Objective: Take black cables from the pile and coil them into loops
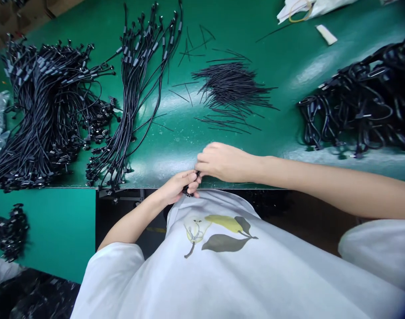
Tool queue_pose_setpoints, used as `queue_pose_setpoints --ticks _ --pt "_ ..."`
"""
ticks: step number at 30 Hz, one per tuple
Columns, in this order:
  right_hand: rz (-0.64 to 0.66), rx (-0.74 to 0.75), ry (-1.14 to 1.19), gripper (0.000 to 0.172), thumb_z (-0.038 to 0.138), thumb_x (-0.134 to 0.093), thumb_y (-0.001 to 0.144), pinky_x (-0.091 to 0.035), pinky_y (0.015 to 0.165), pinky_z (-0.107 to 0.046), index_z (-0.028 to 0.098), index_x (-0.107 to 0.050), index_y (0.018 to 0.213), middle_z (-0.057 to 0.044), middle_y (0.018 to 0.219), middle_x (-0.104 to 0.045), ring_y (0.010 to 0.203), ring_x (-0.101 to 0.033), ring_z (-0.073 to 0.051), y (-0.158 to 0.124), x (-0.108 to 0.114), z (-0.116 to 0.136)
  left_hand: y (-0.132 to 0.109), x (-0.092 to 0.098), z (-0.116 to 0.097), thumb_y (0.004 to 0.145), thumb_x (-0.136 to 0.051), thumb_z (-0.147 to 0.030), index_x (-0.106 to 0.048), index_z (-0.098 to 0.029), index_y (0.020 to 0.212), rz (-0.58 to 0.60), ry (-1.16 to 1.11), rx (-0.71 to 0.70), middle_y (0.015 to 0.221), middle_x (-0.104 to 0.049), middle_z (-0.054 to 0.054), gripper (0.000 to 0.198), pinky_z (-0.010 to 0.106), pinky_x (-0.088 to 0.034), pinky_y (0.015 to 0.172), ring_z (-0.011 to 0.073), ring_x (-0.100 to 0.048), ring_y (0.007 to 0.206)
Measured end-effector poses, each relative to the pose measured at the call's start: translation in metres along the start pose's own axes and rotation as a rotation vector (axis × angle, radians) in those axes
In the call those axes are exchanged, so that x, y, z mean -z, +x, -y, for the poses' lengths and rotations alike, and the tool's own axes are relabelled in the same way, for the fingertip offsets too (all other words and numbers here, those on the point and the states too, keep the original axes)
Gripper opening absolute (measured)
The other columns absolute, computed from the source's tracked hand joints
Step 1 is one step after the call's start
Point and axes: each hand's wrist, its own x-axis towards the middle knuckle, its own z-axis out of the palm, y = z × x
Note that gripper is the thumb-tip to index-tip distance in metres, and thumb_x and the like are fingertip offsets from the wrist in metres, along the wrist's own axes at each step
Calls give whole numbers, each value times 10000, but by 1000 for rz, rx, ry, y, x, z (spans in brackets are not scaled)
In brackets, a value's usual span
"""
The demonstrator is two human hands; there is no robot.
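holding one black bundle, two hands meet near one strip pile.

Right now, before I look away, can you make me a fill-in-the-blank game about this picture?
1. The tabletop is coloured ____.
2. The small item between the left hand and right hand is coloured ____.
3. In the picture, the pile of thin black strips lies to the ____ of the coiled cables.

Missing words: green; black; left.
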Motion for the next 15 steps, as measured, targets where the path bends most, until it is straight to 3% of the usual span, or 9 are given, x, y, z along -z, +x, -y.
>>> queue_pose_setpoints --ticks 2,4,7,11,15 --pt "-179 -116 -5 277 330 -490 970 -363 908 -403 151 -624 1134 -129 1145 -619 1037 -552 -235 0 -1 4 6 -2 -1 788 -732 -381 -592 -138 803 -120 -153 -139 564 -383 -82 281 226 -514 608 47 -388 477" --pt "-338 -214 40 428 414 -534 943 -371 962 -447 145 -554 1276 -169 1308 -539 1180 -495 -276 1 -10 14 13 -3 -5 828 -696 -316 -594 -144 814 -276 -276 -263 589 -420 -72 200 200 -500 631 43 -438 508" --pt "-452 -281 158 336 351 -505 961 -459 864 -391 149 -591 1217 -151 1193 -603 1070 -554 -239 6 -34 32 21 -5 -11 856 -659 -266 -602 -145 817 -425 -344 -298 641 -510 -45 139 178 -451 563 57 -516 556" --pt "-604 -340 201 217 248 -472 974 -487 823 -352 170 -657 1055 -113 1054 -651 983 -589 -201 11 -60 42 23 -10 -12 882 -619 -230 -596 -146 822 -426 -416 -281 722 -596 -16 106 176 -391 493 67 -554 577" --pt "-623 -364 248 190 257 -506 960 -478 814 -366 193 -674 1021 -96 1019 -664 951 -594 -200 11 -62 41 21 -15 -11 892 -611 -239 -584 -150 817 -421 -450 -263 676 -563 -31 119 181 -366 473 64 -524 543"
